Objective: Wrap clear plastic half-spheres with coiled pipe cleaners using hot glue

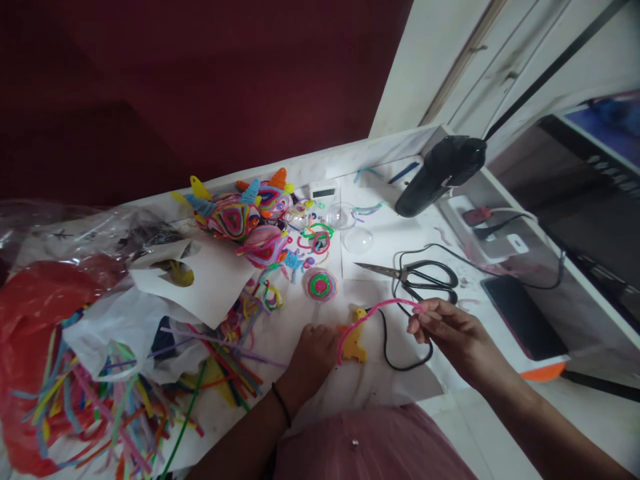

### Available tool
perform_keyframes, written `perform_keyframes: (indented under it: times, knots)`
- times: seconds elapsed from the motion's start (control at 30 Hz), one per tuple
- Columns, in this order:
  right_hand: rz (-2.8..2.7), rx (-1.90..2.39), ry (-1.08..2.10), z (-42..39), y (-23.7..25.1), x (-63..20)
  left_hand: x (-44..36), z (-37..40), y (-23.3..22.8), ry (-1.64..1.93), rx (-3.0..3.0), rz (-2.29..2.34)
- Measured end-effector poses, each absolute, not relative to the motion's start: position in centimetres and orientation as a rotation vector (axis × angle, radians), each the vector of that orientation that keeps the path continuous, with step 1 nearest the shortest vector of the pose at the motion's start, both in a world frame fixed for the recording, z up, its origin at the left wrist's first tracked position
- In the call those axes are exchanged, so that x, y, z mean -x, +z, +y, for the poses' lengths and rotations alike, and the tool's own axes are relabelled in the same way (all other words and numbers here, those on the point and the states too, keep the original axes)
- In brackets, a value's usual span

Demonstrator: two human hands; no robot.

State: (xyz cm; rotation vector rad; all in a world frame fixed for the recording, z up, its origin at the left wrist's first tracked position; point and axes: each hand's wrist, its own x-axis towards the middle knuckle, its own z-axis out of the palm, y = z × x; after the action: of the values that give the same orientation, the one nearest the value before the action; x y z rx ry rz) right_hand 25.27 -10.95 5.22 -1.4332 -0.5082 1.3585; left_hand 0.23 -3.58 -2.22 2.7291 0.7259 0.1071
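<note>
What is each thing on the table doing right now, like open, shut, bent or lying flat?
scissors: blades shut, lying flat
pink pipe cleaner: bent in an arch, held at both ends
yellow cutout: flat, pressed under left hand
right hand: pinching the pipe cleaner's end
phone: screen dark
clear half-domes: apart, empty
glue gun: lying down

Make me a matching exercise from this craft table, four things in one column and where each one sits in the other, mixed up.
1. black-handled metal scissors
2. pink fuzzy pipe cleaner
3. round green-and-pink coiled disc
4. black glue gun

A. far side of the table, cord running up
B. pinched in the right hand
C. flat beyond the right hand
D. beyond the left hand

Pairs: 1-C, 2-B, 3-D, 4-A
</note>
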Motion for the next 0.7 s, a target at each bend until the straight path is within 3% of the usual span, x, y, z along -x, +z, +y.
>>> perform_keyframes:
  times: [0.2, 0.43, 0.7]
  knots:
    - [-0.496, 1.429, 1.319, -10.9, 5.6, -25.1, -2.7, -3.2, -1.7, 0.346, -2.662, 0.742]
    - [-0.426, 1.417, 1.287, -10.5, 5.3, -24.7, -0.3, 3.1, -1.4, 0.941, -2.402, 1.343]
    - [-0.376, 1.409, 1.279, -10.2, 4.8, -25.0, -1.7, 4.3, -1.8, 0.711, -2.442, 1.205]
